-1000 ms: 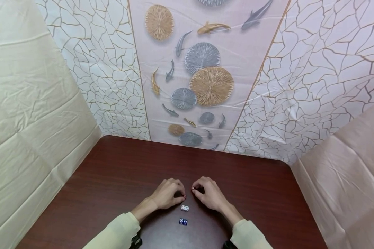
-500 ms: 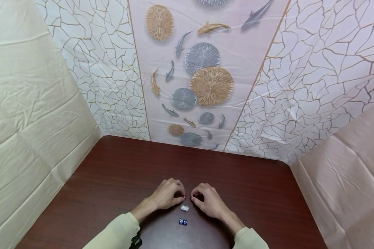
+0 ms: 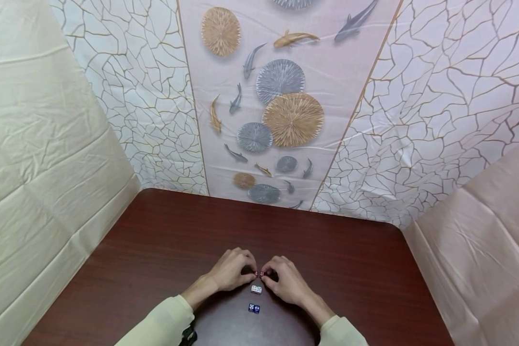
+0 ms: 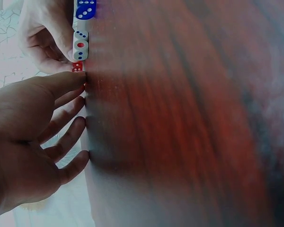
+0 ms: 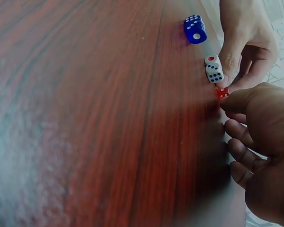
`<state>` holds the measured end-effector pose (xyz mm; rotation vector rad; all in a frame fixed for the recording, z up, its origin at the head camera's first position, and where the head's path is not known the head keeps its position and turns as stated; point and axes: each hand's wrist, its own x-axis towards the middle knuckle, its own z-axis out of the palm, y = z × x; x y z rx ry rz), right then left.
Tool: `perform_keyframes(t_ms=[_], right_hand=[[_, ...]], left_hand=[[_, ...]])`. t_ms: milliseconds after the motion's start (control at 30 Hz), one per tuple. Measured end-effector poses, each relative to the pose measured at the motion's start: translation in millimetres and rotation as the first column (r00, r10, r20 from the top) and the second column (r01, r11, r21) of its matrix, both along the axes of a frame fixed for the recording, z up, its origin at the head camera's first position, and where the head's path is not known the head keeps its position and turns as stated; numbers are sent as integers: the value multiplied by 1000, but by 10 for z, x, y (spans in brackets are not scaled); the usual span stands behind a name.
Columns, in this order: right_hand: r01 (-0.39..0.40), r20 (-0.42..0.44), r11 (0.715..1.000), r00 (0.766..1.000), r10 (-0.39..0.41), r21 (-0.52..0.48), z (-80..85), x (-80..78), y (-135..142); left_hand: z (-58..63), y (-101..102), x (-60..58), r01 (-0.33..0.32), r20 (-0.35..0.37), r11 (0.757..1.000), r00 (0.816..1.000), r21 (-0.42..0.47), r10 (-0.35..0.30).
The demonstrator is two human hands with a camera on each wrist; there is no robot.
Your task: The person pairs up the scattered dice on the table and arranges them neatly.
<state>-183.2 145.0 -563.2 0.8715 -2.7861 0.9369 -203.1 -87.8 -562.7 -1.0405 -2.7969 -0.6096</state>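
Note:
My left hand [image 3: 231, 270] pinches a red die [image 3: 256, 274] between thumb and forefinger on the brown table. Facing it, my right hand [image 3: 284, 281] pinches a second red die [image 3: 262, 274] the same way. Only a slim space, if any, lies between these two dice; whether they touch I cannot tell. Just nearer to me sits a pair of white dice [image 3: 256, 289], side by side. Closer still is a pair of blue dice [image 3: 254, 308], also side by side. In the right wrist view, fingers hide part of the red die [image 5: 223, 92].
The brown table [image 3: 177, 226] reaches back to a patterned cloth [image 3: 259, 120] with fish and round leaves. Pale cloths hang at the left [image 3: 47, 168] and right [image 3: 480, 230] sides of the table.
My right hand has come toward me and to the left with its red die, ending beside the left hand's die. The left hand and the white and blue dice have stayed put.

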Motion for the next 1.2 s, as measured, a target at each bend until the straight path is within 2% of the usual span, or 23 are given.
perform_keyframes(t_ms=[1200], right_hand=[[12, 5, 1000, 1000, -12, 12, -21, -17, -24]], left_hand=[[25, 1, 0, -3, 33, 1000, 999, 7, 2]])
